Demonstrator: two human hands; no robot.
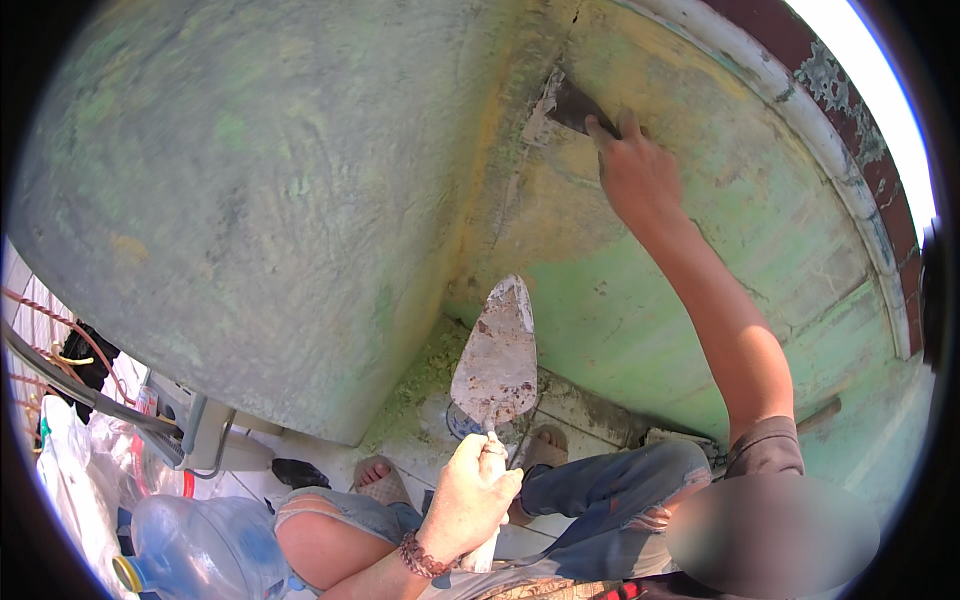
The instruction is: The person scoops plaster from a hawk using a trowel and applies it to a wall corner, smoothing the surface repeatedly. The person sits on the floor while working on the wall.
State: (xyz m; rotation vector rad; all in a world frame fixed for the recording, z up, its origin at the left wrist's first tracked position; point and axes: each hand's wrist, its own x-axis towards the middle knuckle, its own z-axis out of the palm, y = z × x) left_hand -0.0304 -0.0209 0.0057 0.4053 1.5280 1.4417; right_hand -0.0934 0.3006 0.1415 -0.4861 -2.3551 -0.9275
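My left hand (466,500), a beaded bracelet at its wrist, grips the handle of a pointing trowel (497,355). The trowel's blade points up and away from me, smeared with pale residue and brownish specks. Stretched out to the far right, my right hand (640,172) is closed on a putty knife (577,104). The dark blade of that knife lies against the green wall (640,290) near the inner corner. Whitish filler (541,112) shows along its left edge. A thin crack line runs down the wall below it.
A large grey-green plastered surface (250,190) stands at the left, meeting the wall in a corner. Below are floor tiles (575,450) and my sandaled feet. At lower left are a clear water bottle (205,545), plastic bags (75,480), cables and a black object (298,473).
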